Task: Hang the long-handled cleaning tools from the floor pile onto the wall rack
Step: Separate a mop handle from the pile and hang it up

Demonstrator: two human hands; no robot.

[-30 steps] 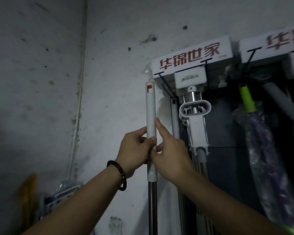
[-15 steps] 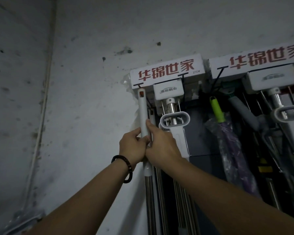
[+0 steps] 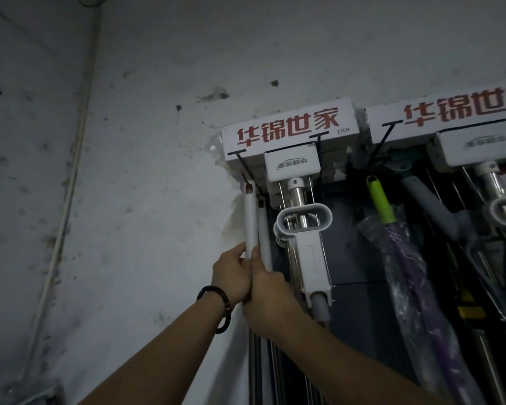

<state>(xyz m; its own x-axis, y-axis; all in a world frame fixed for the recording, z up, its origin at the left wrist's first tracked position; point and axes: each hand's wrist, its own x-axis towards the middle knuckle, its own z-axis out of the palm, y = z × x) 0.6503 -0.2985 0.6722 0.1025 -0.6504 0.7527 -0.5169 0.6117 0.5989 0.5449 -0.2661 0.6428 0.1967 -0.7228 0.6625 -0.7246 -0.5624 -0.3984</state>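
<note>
At the rack's left end, both hands hold a smooth white cylindrical handle upright.
Left hand and right hand wrap closed around it; its red-marked tip sits just beneath the boxy white rack.

Left of the white box with red characters, a stained grey wall and a thin pipe down its corner. Right of that box, a second box with red characters. Lower left of the first box, a dark beaded bracelet.
</note>
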